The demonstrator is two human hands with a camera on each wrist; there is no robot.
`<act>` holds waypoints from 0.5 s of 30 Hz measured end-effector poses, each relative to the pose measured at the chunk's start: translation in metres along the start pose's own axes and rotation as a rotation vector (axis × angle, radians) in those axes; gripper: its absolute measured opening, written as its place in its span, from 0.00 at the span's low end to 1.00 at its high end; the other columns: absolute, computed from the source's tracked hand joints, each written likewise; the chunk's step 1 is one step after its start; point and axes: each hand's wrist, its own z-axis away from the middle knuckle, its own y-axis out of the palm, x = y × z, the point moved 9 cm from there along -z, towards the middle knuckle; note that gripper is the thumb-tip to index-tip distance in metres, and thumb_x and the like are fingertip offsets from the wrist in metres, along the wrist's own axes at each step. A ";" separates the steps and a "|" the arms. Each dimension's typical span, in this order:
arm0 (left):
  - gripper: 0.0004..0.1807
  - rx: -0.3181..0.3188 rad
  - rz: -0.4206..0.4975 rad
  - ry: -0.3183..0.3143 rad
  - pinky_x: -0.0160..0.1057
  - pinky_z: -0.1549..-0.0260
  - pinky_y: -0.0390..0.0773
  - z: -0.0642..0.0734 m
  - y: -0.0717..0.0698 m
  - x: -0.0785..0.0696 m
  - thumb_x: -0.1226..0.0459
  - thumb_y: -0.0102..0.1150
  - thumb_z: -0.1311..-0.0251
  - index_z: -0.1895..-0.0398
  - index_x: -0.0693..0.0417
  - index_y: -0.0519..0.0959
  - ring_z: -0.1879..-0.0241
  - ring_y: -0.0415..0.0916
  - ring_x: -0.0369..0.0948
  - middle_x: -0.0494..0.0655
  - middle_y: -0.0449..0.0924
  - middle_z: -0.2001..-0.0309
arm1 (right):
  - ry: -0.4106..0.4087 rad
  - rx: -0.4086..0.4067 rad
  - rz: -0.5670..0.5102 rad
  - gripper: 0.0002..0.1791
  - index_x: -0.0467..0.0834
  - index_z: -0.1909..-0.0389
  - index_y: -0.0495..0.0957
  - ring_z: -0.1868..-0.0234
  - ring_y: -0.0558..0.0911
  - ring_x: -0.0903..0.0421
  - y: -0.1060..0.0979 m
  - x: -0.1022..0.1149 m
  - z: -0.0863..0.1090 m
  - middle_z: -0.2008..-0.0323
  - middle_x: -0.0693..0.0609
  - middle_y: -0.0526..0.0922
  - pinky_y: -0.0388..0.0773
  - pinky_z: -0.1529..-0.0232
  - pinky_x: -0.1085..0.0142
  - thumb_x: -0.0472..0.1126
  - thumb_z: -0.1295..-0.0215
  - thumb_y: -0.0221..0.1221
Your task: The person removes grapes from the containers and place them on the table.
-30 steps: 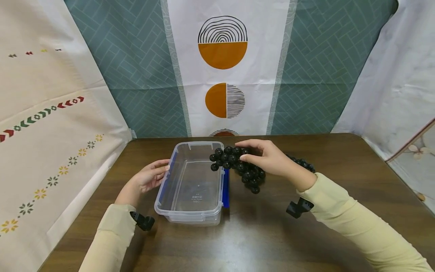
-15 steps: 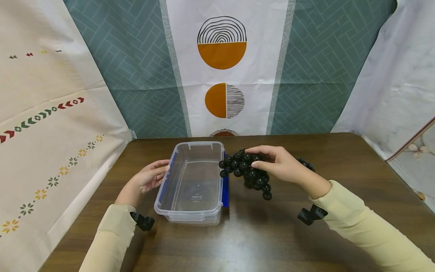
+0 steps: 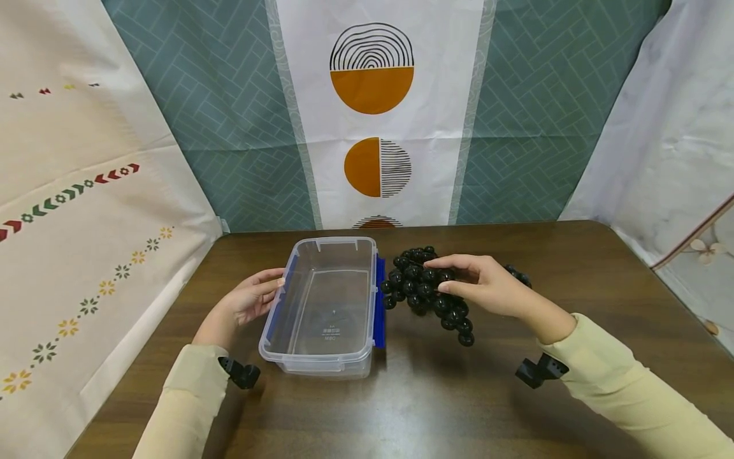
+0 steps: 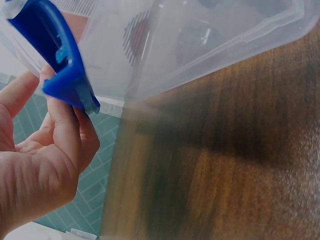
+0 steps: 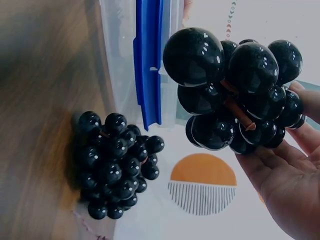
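Observation:
A bunch of black grapes (image 3: 427, 287) hangs from my right hand (image 3: 487, 284), which pinches it between thumb and fingers just right of the plastic container. Its brown stem (image 5: 239, 112) shows in the right wrist view. My left hand (image 3: 252, 298) holds the left side of the clear plastic container (image 3: 329, 366). In the left wrist view its fingers (image 4: 65, 125) curve at the lower end of a blue latch (image 4: 70, 65). The container has nothing inside and tilts slightly in the head view. Its right-hand blue latch (image 3: 380, 306) hangs down.
A second grape bunch (image 5: 117, 167) lies on the wooden table (image 3: 436, 395) behind the held one. Another dark bunch (image 3: 518, 275) is partly hidden behind my right wrist. A patterned cloth (image 3: 378, 115) hangs along the table's far edge.
My right hand has moved right and a little nearer with the grapes, from beside the container's rim. The bunch behind shows more now. My left hand and the container have stayed put.

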 end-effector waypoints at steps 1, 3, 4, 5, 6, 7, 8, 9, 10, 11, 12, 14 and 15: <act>0.11 0.005 0.003 0.000 0.30 0.65 0.81 0.000 0.000 0.000 0.67 0.49 0.31 0.49 0.45 0.68 0.67 0.80 0.31 0.38 0.82 0.66 | -0.005 0.007 0.000 0.20 0.40 0.41 0.74 0.66 0.75 0.63 0.000 -0.001 0.002 0.44 0.42 0.78 0.72 0.69 0.69 0.36 0.35 0.58; 0.11 -0.003 0.007 -0.005 0.30 0.65 0.81 0.000 0.000 0.000 0.67 0.49 0.31 0.50 0.45 0.69 0.67 0.80 0.31 0.38 0.82 0.66 | -0.016 0.021 -0.002 0.20 0.40 0.41 0.74 0.69 0.74 0.63 0.001 -0.002 0.004 0.44 0.41 0.78 0.70 0.70 0.68 0.35 0.35 0.58; 0.11 -0.009 0.009 -0.009 0.30 0.65 0.81 0.000 0.000 0.000 0.67 0.50 0.31 0.50 0.45 0.68 0.67 0.80 0.32 0.38 0.82 0.66 | -0.017 0.028 -0.003 0.21 0.40 0.41 0.74 0.69 0.74 0.63 0.002 -0.003 0.006 0.44 0.41 0.78 0.70 0.71 0.68 0.35 0.35 0.58; 0.11 -0.011 0.011 -0.012 0.30 0.65 0.81 0.000 0.000 0.001 0.67 0.49 0.31 0.50 0.45 0.68 0.67 0.80 0.32 0.38 0.83 0.66 | -0.016 0.035 -0.004 0.21 0.40 0.41 0.74 0.71 0.73 0.63 0.002 -0.005 0.007 0.44 0.41 0.78 0.70 0.72 0.68 0.35 0.35 0.58; 0.11 -0.014 0.014 -0.016 0.30 0.65 0.81 0.000 0.000 0.001 0.68 0.49 0.31 0.49 0.45 0.68 0.67 0.80 0.32 0.38 0.83 0.66 | -0.015 0.039 -0.007 0.21 0.40 0.41 0.74 0.73 0.72 0.64 0.002 -0.007 0.009 0.45 0.41 0.78 0.70 0.73 0.68 0.36 0.35 0.58; 0.11 -0.019 0.016 -0.019 0.30 0.66 0.81 0.001 0.001 0.001 0.68 0.49 0.31 0.49 0.45 0.68 0.68 0.80 0.32 0.38 0.83 0.66 | -0.009 0.042 -0.006 0.21 0.40 0.41 0.74 0.74 0.71 0.64 0.003 -0.009 0.011 0.46 0.42 0.78 0.70 0.74 0.68 0.36 0.35 0.59; 0.11 -0.026 0.016 -0.023 0.30 0.66 0.81 0.001 0.000 0.001 0.68 0.49 0.31 0.50 0.45 0.68 0.68 0.80 0.32 0.39 0.83 0.66 | -0.003 0.044 -0.008 0.21 0.40 0.41 0.74 0.75 0.70 0.65 0.002 -0.011 0.013 0.46 0.42 0.78 0.70 0.75 0.68 0.36 0.35 0.59; 0.11 -0.026 0.017 -0.024 0.30 0.66 0.81 0.001 0.001 0.001 0.68 0.50 0.31 0.50 0.45 0.68 0.68 0.80 0.32 0.39 0.83 0.66 | 0.005 0.047 -0.012 0.21 0.40 0.41 0.74 0.77 0.68 0.65 0.002 -0.013 0.015 0.47 0.42 0.78 0.69 0.77 0.68 0.36 0.35 0.59; 0.11 -0.021 0.020 -0.023 0.30 0.66 0.81 0.001 0.002 0.001 0.68 0.49 0.31 0.50 0.45 0.68 0.68 0.80 0.32 0.39 0.83 0.66 | 0.014 0.048 -0.013 0.21 0.41 0.41 0.74 0.79 0.66 0.65 0.002 -0.015 0.016 0.48 0.43 0.79 0.68 0.79 0.68 0.37 0.35 0.59; 0.11 -0.021 0.023 -0.023 0.30 0.66 0.81 0.001 0.002 0.001 0.68 0.49 0.31 0.50 0.45 0.68 0.67 0.80 0.32 0.39 0.83 0.66 | 0.021 0.049 -0.014 0.21 0.41 0.41 0.74 0.80 0.64 0.65 0.002 -0.017 0.018 0.49 0.43 0.79 0.67 0.80 0.68 0.37 0.35 0.59; 0.11 -0.020 0.024 -0.022 0.30 0.66 0.81 0.002 0.002 0.000 0.68 0.50 0.31 0.50 0.45 0.68 0.67 0.80 0.32 0.39 0.83 0.66 | 0.024 0.051 -0.017 0.21 0.41 0.41 0.74 0.80 0.64 0.66 0.002 -0.018 0.019 0.49 0.43 0.79 0.67 0.80 0.68 0.37 0.35 0.59; 0.11 -0.015 0.025 -0.020 0.30 0.66 0.81 0.003 0.003 -0.001 0.68 0.50 0.32 0.50 0.46 0.68 0.67 0.81 0.32 0.39 0.83 0.66 | 0.032 0.051 -0.014 0.21 0.41 0.41 0.74 0.82 0.62 0.66 0.002 -0.022 0.022 0.49 0.44 0.79 0.66 0.81 0.68 0.37 0.35 0.59; 0.11 -0.015 0.025 -0.019 0.30 0.66 0.81 0.003 0.003 -0.001 0.68 0.50 0.32 0.50 0.46 0.68 0.67 0.81 0.32 0.38 0.83 0.66 | 0.031 0.052 -0.015 0.21 0.41 0.41 0.74 0.82 0.61 0.67 0.002 -0.023 0.023 0.50 0.44 0.79 0.65 0.81 0.69 0.37 0.35 0.59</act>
